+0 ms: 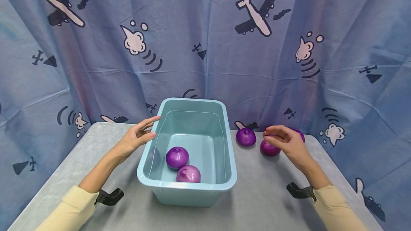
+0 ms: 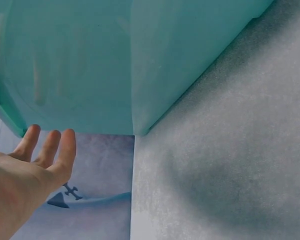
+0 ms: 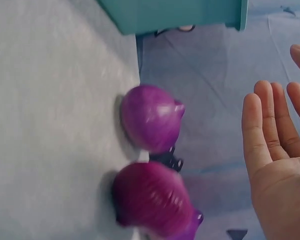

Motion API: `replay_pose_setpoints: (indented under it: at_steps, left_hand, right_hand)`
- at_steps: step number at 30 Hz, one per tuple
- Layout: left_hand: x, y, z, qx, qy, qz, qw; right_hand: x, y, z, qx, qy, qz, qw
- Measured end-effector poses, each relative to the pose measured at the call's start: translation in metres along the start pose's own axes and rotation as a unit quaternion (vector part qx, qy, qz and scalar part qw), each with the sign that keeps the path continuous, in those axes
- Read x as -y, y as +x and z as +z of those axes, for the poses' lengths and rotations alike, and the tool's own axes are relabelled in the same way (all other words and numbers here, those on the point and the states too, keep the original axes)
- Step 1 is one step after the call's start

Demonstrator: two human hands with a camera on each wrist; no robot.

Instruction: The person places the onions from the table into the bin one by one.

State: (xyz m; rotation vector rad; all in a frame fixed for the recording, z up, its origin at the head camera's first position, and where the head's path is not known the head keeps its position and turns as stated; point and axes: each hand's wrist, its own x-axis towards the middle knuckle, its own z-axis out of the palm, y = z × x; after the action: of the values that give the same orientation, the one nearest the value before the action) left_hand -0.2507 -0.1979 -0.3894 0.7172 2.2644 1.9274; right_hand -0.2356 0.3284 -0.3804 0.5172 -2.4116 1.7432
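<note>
Blue curtain point(image 1: 179, 17) printed with planes and clouds hangs in folds behind the tub. A grey surface point(image 1: 257, 195) lies under the tub and spreads to both sides of it. The pale teal tub point(image 1: 183, 197) itself stands upright. Cream sleeves point(image 1: 69, 206) reach in from the tub's front left and front right. At the tub's left rim, the left hand point(image 1: 136, 136) has its fingers extended and grasps nothing; whether the fingertips touch the rim, I cannot tell. Well to the tub's right, the right hand point(image 1: 287, 145) hangs with fingers loosely spread, also holding nothing. Black wrist bands point(image 1: 109, 197) sit one on either side of the tub. Inside the tub are a purple onion point(image 1: 177, 157) and, closer to its front wall, a paler onion point(image 1: 188, 174). Right of the tub lie a round onion point(image 1: 246, 137) nearest it, a redder onion point(image 1: 269, 150) farther out, and a half-hidden onion point(image 1: 300, 135) farthest.
</note>
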Motion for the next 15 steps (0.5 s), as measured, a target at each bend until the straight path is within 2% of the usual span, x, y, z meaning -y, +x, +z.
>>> replay_pose_setpoints:
  at_steps: [15]
  left_hand:
    - [-0.003, -0.002, 0.001, 0.004, 0.002, -0.001, 1.0000]
  right_hand:
    - [-0.039, -0.022, -0.037, -0.032, -0.040, 0.014, 0.999]
